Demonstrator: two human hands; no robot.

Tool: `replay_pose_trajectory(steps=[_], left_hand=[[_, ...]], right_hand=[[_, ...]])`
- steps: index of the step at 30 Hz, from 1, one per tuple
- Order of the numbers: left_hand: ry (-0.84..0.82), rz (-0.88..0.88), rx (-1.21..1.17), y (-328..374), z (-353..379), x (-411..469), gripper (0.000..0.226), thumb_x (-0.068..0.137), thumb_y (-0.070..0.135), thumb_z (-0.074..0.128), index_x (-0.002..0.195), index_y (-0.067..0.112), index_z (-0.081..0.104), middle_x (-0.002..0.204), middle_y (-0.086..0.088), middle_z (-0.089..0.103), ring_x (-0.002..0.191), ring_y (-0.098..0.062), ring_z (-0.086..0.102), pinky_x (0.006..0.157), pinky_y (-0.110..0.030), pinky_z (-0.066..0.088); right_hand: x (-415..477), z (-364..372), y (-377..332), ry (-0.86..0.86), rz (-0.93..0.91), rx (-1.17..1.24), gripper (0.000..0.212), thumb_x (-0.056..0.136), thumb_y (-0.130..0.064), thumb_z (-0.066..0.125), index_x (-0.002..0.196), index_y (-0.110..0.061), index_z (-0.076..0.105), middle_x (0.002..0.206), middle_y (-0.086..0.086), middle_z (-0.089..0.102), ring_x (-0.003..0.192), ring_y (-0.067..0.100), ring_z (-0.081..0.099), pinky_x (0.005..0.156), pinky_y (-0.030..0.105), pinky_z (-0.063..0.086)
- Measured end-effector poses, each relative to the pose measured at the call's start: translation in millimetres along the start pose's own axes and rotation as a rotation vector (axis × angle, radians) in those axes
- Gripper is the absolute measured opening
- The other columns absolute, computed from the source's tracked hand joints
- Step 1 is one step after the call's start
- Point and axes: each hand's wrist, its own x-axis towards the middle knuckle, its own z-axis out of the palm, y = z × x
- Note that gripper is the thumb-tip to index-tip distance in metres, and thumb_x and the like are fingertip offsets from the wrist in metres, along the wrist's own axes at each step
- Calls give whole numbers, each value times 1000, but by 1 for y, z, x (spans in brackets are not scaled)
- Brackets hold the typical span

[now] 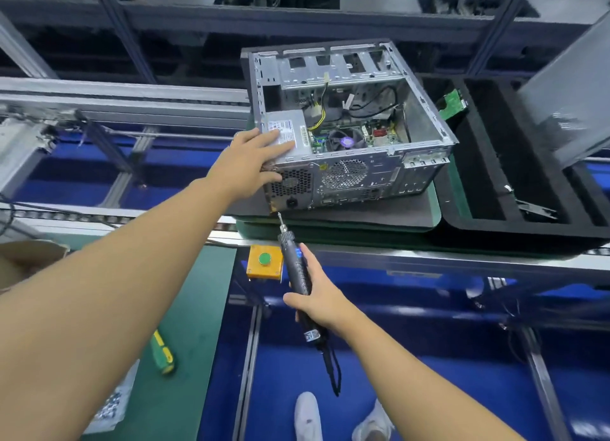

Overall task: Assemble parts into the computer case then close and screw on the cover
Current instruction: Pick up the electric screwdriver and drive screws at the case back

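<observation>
1. I am gripping the electric screwdriver (297, 269) in my right hand (321, 300). The fingers are wrapping round the black barrel and the thumb is lying up near the blue light. A green-handled screwdriver (162, 355) is lying on the mat, nearer me and well to the left of this grip.
2. Just left of the barrel, an orange button box (264, 262) is sitting at the bench edge. I am watching that my wrist does not knock it.
3. Ahead of my grip, the bit (280, 217) is pointing at the lower left corner of the computer case (379, 180), on its rear panel. I cannot tell whether a screw is sitting on the tip.
4. To do this well, I am judging that the driver should be lined up square to the panel before I pull the trigger. I should push lightly, so the bit is not camming out.
5. Further on, my left hand (254, 163) is lying spread and flat across the power supply (287, 130), with the thumb dropping onto the rear grille. It is pressing the unit into the corner, which should be holding the holes aligned.
6. The case is lying open-side up on a grey mat (363, 216), up and right of the driver grip.
7. Beyond it to the right, a black foam tray (462, 223) is holding a green circuit board (452, 104), and the grey cover (567, 100) is leaning further off, not yet fitted.
</observation>
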Motion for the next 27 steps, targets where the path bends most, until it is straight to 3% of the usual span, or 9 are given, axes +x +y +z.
replay_pose_trajectory(steps=[4, 7, 13, 16, 23, 27], left_hand=[[36, -15, 22, 3, 0, -1, 65, 93, 46, 60, 150, 46, 30, 161, 12, 24, 146, -28, 17, 112, -49, 32], [60, -31, 22, 6, 1, -4, 63, 94, 45, 59, 150, 46, 30, 161, 13, 23, 146, -27, 17, 108, -49, 35], [73, -40, 6, 9, 2, -6, 62, 95, 42, 60, 150, 44, 31, 161, 11, 24, 147, -28, 16, 108, -48, 33], [77, -42, -9, 8, 2, -6, 62, 95, 41, 60, 150, 44, 32, 161, 11, 25, 147, -28, 16, 112, -49, 32], [85, -38, -33, 7, 3, -6, 61, 94, 40, 61, 150, 43, 34, 160, 10, 27, 147, -28, 16, 113, -50, 30], [83, -35, -27, 6, 5, -6, 62, 94, 41, 61, 150, 43, 34, 160, 10, 27, 147, -28, 16, 114, -50, 29]], right_hand=[[12, 12, 5, 29, -2, 22, 102, 84, -21, 70, 153, -59, 5, 129, 2, 57, 62, 14, 65, 62, 24, 56], [16, 16, 6, 40, -7, 49, 102, 86, -19, 70, 155, -57, 5, 130, -5, 54, 64, 11, 64, 61, 22, 55], [21, 13, 3, 32, -15, 46, 102, 87, -19, 71, 155, -57, 5, 132, -7, 50, 70, 12, 65, 62, 22, 56], [24, 15, 3, 29, -10, 43, 101, 85, -22, 71, 152, -61, 5, 125, -18, 51, 72, 12, 64, 69, 26, 59], [29, 10, 5, 50, 10, 59, 101, 82, -25, 71, 149, -65, 7, 121, -14, 57, 69, 13, 64, 71, 33, 60], [30, 6, 6, 31, 3, 65, 102, 83, -22, 71, 151, -63, 7, 119, -14, 57, 62, 5, 64, 66, 28, 60]])
